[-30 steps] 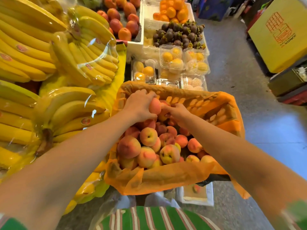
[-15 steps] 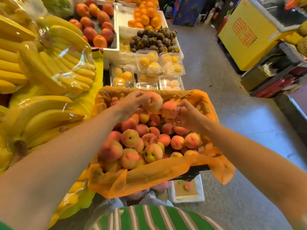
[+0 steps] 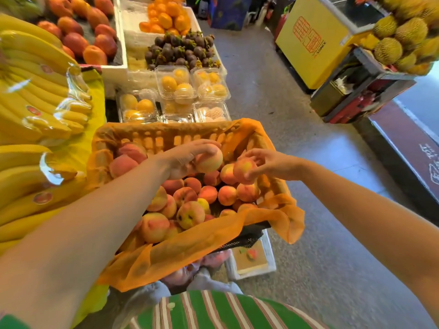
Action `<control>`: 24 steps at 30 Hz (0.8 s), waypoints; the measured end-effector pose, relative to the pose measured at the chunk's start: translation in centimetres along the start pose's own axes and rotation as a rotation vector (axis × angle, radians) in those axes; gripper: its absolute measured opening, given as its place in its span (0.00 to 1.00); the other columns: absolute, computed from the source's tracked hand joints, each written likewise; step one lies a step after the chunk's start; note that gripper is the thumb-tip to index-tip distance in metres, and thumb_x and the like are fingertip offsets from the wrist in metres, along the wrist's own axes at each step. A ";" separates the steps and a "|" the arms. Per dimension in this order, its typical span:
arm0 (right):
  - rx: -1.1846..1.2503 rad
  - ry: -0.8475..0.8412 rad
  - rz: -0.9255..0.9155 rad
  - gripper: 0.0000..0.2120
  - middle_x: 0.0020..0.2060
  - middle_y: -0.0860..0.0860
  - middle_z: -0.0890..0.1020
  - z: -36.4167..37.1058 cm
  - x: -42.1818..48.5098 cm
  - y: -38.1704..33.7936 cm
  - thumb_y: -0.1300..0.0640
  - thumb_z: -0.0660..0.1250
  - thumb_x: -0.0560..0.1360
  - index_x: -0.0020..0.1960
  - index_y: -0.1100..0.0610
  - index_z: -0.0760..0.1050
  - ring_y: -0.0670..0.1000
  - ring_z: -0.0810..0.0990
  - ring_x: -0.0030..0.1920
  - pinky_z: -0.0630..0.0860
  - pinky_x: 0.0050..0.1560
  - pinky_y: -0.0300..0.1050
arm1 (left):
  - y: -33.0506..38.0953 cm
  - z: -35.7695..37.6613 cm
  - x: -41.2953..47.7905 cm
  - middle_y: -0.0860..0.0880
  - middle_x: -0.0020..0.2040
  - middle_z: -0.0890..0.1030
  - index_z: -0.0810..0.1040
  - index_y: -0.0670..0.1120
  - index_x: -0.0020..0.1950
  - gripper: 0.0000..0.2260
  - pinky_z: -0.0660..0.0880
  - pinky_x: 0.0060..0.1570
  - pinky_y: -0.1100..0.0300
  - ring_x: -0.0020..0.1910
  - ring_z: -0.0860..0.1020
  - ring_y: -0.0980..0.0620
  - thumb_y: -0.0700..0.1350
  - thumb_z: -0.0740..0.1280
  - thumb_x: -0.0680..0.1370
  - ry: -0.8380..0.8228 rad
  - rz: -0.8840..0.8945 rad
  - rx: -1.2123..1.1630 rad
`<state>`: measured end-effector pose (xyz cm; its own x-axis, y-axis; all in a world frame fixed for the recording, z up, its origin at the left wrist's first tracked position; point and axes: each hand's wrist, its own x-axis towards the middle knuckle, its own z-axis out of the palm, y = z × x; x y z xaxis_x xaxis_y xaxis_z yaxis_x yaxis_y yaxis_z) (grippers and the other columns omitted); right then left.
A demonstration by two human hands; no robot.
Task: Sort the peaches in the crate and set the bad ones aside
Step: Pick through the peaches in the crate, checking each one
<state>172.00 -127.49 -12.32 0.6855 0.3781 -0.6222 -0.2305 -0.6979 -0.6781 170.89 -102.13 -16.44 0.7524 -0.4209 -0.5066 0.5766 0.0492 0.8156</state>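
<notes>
Gripping 1 peach (image 3: pixel 210 162) in left hand (image 3: pixel 183 160), pinching other peach (image 3: pixel 244 169) in right hand (image 3: pixel 275 163). Risks bruising if squeezed, or slipping unsorted into the crate (image 3: pixel 166 138).

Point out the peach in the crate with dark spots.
The yellow-red peach beside the left forearm, near the crate's front; only it shows dark specks.

One crate (image 3: pixel 164 136). Two hands: left hand (image 3: pixel 183 157), right hand (image 3: pixel 273 162). Two held peaches: left peach (image 3: pixel 210 161), right peach (image 3: pixel 244 170). Others: about twenty.
</notes>
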 end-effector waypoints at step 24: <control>-0.691 0.162 -0.082 0.27 0.62 0.54 0.75 -0.2 5.0 -0.8 0.55 0.74 0.72 0.67 0.57 0.69 0.54 0.73 0.62 0.72 0.59 0.46 | -1.0 -3.0 2.4 0.43 0.64 0.73 0.77 0.49 0.61 0.20 0.74 0.62 0.44 0.62 0.73 0.42 0.39 0.75 0.70 0.012 -0.175 0.123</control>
<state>175.80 -125.20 -14.84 0.7884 0.3880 -0.4773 0.2798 -0.9173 -0.2834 173.10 -100.42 -19.29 0.6483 -0.4022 -0.6465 0.6565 -0.1348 0.7422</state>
